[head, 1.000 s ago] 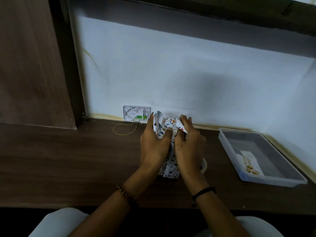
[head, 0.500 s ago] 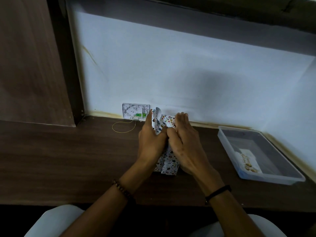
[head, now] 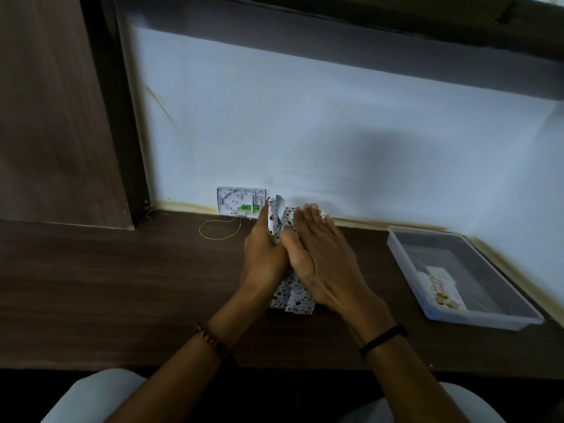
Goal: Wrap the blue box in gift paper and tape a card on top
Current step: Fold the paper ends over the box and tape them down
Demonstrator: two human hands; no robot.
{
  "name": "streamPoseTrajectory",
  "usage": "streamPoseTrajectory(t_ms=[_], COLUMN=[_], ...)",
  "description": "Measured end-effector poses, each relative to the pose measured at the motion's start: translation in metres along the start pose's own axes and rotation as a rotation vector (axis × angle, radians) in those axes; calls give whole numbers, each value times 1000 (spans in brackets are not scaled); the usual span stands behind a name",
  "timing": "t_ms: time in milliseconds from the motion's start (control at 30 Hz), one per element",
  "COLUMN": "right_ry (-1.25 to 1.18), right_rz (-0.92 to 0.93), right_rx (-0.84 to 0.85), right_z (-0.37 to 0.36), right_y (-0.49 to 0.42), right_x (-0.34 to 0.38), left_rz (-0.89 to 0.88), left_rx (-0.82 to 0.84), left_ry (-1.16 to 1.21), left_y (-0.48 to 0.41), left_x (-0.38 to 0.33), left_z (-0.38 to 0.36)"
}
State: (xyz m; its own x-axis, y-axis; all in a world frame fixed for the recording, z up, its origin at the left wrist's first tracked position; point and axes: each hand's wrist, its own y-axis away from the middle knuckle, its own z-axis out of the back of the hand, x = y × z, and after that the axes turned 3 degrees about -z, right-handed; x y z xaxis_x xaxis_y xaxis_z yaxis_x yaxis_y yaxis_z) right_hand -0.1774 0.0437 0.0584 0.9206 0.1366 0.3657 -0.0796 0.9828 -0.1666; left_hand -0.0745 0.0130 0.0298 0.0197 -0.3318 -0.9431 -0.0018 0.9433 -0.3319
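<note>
On desk (head: 122, 285): left hand (head: 265, 258) grip curled round gift paper (head: 293, 298) flap; right hand (head: 324, 261) flat, fingers straight, pressing paper.

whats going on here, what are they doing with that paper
A person is folding patterned gift paper on a dark desk; what it wraps is hidden. The left hand pinches a raised flap at the far end, while the right hand presses flat on top. The card lies in the clear tray, not yet taped on.
</note>
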Motion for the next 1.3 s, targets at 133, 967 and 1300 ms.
streamPoseTrajectory(t_ms=[133, 967, 1300], right_ry=[-639, -134, -177], right_rz=[-1, 97, 87], right_rx=[-89, -259, -236], right_z=[-2, -19, -17], right_y=[6, 1, 1], right_x=[-2, -23, -19], left_rz=[21, 42, -172], left_rx=[-49, -54, -42], left_ry=[-47, 25, -370], left_y=[-1, 2, 0], left_x=[1, 2, -4], left_z=[0, 0, 1])
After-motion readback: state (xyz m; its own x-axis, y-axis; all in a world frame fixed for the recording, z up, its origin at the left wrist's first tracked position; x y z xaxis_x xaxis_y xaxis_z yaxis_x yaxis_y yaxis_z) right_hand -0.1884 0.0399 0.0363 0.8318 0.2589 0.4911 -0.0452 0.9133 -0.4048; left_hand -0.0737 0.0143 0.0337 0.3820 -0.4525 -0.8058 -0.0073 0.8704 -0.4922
